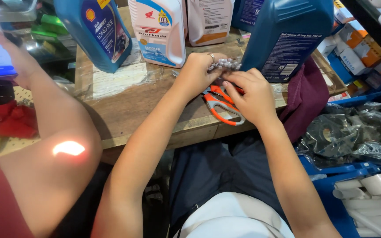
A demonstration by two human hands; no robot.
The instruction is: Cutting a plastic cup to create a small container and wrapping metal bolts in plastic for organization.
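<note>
Chain (225,64) sits pinched between left hand (196,72) and right hand (251,94).

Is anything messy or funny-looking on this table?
The orange-handled scissors lie half under both hands, the left hand and right hand, handles poking past the wooden table edge. A maroon cloth droops off the corner. Nothing looks spilled.

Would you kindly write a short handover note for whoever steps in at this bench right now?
Left hand: fingers closed on a small bunch of metal parts, held just above the wooden bench.
Right hand: resting on the orange-handled scissors, fingertips up at the same bunch.
Oil bottles stand behind; a maroon cloth lies to the right.
Another person's arm is at the left.
Done and left: cannot tell from this view.
</note>
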